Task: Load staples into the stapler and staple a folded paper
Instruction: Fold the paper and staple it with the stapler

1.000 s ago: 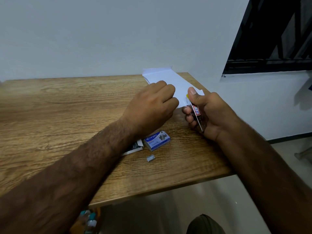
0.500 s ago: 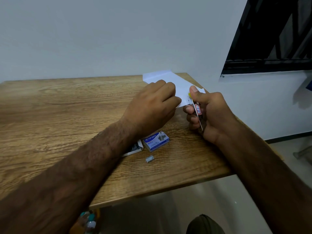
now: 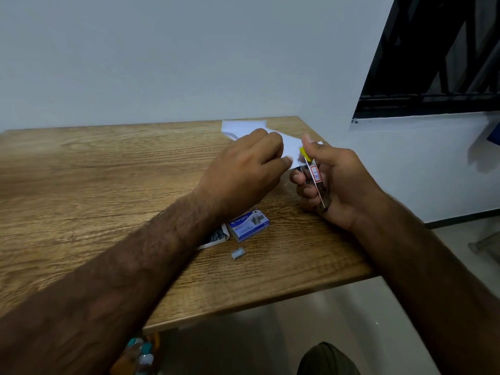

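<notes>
Wooden table [image 3: 108, 171] fills most of the view, running to the far wall. At its far right corner lies the white paper [image 3: 243, 125]; whether it is folded cannot be told, because the hands cover most of it.

The left hand [image 3: 243, 171] reaches across to the paper with its fingers curled, and thumb and forefinger seem to pinch the sheet's near edge, lifting it slightly. The right hand [image 3: 343, 185], at the table's right edge, is wrapped round the small metal stapler [image 3: 315, 178], thumb on its yellow-tipped far end and fingers curled underneath. The stapler's far end sits right at the paper's right edge, though it is unclear whether the sheet is between its arms.

Nearer, under the left wrist, are the blue staple box [image 3: 249, 224] and, touching its left side, its pulled-out tray [image 3: 216, 236] with staples showing. A short loose strip of staples [image 3: 238, 253] lies just near of the box.

Loading looks finished or nearly so, going by the opened box; the stapler's inside is hidden, so that is a guess. What appears left is squeezing the stapler on the paper.
</notes>
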`<move>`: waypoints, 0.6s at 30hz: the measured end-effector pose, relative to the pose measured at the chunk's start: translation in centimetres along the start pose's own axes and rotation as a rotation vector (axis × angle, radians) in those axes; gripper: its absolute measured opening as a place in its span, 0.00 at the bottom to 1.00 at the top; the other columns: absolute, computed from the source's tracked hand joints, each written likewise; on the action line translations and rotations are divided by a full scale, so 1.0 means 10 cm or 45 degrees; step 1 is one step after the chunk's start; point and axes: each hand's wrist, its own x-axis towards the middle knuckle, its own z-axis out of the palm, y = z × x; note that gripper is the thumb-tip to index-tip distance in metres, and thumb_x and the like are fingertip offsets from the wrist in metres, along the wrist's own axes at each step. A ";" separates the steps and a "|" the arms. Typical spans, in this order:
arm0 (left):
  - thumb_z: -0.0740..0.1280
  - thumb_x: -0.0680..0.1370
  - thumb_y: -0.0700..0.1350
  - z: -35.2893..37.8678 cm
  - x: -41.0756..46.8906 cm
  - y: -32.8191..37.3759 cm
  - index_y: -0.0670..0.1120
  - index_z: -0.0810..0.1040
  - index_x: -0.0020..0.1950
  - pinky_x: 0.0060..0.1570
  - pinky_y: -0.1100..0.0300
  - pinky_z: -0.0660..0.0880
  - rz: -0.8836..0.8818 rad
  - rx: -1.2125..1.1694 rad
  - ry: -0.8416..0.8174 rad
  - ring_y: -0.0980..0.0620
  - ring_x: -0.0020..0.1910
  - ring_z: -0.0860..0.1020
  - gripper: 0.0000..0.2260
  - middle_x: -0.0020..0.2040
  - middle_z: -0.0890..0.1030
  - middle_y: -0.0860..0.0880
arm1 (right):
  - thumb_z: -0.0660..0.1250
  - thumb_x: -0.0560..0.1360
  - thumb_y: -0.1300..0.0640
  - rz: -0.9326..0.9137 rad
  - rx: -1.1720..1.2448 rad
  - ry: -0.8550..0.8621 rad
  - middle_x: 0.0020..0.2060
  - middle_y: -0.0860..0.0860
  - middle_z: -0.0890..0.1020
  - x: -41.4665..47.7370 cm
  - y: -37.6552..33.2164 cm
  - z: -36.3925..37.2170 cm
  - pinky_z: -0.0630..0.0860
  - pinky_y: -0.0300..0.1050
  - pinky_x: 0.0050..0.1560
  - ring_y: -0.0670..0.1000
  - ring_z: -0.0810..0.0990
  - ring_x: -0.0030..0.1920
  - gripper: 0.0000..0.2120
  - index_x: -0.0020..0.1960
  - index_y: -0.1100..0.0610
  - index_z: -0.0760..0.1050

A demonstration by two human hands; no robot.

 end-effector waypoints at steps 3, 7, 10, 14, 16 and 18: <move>0.71 0.77 0.36 0.01 0.01 0.00 0.37 0.83 0.42 0.31 0.51 0.70 -0.010 -0.010 -0.016 0.43 0.38 0.76 0.05 0.40 0.79 0.41 | 0.66 0.78 0.41 -0.008 0.006 -0.045 0.30 0.53 0.76 0.00 0.00 0.00 0.62 0.38 0.24 0.49 0.69 0.24 0.21 0.30 0.51 0.79; 0.71 0.76 0.34 0.03 0.01 0.00 0.37 0.82 0.40 0.32 0.48 0.74 -0.014 -0.040 -0.024 0.42 0.37 0.77 0.04 0.40 0.80 0.40 | 0.66 0.78 0.41 0.041 0.005 -0.038 0.31 0.53 0.77 0.00 -0.01 0.02 0.65 0.39 0.25 0.50 0.71 0.27 0.19 0.36 0.53 0.77; 0.72 0.74 0.32 0.04 0.01 0.00 0.37 0.81 0.39 0.33 0.46 0.76 0.004 -0.044 -0.027 0.41 0.37 0.78 0.04 0.40 0.80 0.40 | 0.65 0.79 0.41 0.075 -0.003 -0.016 0.31 0.53 0.78 0.01 -0.01 0.03 0.69 0.39 0.27 0.50 0.73 0.28 0.17 0.41 0.54 0.74; 0.72 0.74 0.32 0.04 0.01 -0.01 0.37 0.80 0.39 0.31 0.47 0.76 -0.009 -0.066 -0.020 0.41 0.37 0.77 0.04 0.40 0.80 0.40 | 0.64 0.80 0.42 0.074 -0.024 -0.003 0.31 0.52 0.78 0.03 0.00 0.07 0.70 0.41 0.30 0.50 0.74 0.30 0.18 0.42 0.56 0.75; 0.72 0.74 0.32 0.03 0.01 -0.01 0.37 0.80 0.39 0.29 0.48 0.74 -0.008 -0.068 -0.020 0.41 0.37 0.77 0.04 0.39 0.80 0.40 | 0.63 0.81 0.43 0.072 -0.035 0.016 0.30 0.52 0.77 0.04 0.00 0.09 0.70 0.41 0.28 0.50 0.73 0.29 0.18 0.42 0.56 0.74; 0.72 0.74 0.32 0.03 0.01 -0.01 0.37 0.80 0.39 0.31 0.48 0.73 -0.001 -0.077 -0.015 0.41 0.37 0.77 0.04 0.39 0.80 0.40 | 0.63 0.81 0.45 0.058 -0.056 0.072 0.28 0.52 0.75 0.06 0.01 0.12 0.68 0.40 0.27 0.50 0.72 0.26 0.18 0.40 0.56 0.74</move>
